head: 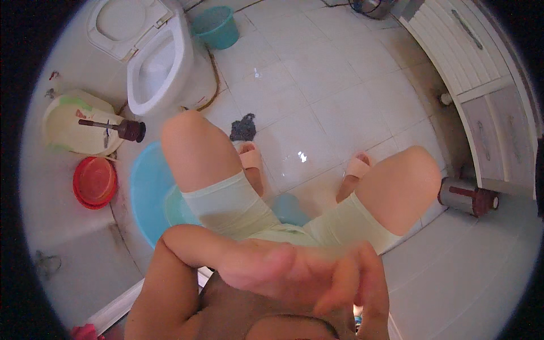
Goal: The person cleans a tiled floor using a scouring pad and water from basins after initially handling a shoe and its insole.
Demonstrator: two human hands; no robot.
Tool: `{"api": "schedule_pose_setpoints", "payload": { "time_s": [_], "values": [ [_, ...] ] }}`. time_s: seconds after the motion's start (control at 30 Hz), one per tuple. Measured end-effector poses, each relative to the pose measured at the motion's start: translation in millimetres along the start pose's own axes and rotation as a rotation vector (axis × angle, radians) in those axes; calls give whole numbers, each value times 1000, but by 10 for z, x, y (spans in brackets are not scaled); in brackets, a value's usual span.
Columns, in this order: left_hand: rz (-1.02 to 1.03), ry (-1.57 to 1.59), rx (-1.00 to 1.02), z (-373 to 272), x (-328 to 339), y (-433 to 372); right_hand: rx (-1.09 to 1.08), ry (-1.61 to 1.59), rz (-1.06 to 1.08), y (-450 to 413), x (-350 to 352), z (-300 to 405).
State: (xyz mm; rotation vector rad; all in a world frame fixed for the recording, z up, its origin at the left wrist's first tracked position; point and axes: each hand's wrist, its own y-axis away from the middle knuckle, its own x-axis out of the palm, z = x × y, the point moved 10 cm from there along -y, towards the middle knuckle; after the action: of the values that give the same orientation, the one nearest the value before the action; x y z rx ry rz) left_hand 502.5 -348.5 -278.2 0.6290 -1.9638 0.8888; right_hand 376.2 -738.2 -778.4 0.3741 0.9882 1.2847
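Note:
In front of my chest, my left hand [263, 267] reaches across from the left and is close to my right hand [344, 276]. Both are blurred, and the fingers of the right one look bent. No object shows in either hand, though the palms are partly hidden. Beneath them are my light green shorts [238, 204] and spread knees. Pink slippers [356, 165] are on my feet on the tiled floor. A large blue basin [146, 191] stands beside my left leg, and a blue plastic thing [290, 209] shows between my legs.
At the upper left are a white toilet [187, 72] and a teal bucket [216, 29]. Left stand a plunger [131, 130], a pale tub [63, 123] and red basins [94, 182]. A dark patch [243, 128] lies ahead. Right are a white cabinet [471, 85] and a cylindrical container [459, 196].

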Motion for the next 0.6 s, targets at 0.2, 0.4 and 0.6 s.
{"api": "schedule_pose_setpoints", "payload": {
  "time_s": [0.2, 0.4, 0.6],
  "values": [
    [-564, -910, -457, 177, -941, 688, -11, 131, 86, -359, -152, 412],
    [-1090, -1158, -300, -722, -854, 1440, -19, 297, 257, -774, 255, 691],
    [-1384, -1483, -158, -1395, -603, 1409, -34, 455, 488, -742, 1071, 704]
  ]
}}
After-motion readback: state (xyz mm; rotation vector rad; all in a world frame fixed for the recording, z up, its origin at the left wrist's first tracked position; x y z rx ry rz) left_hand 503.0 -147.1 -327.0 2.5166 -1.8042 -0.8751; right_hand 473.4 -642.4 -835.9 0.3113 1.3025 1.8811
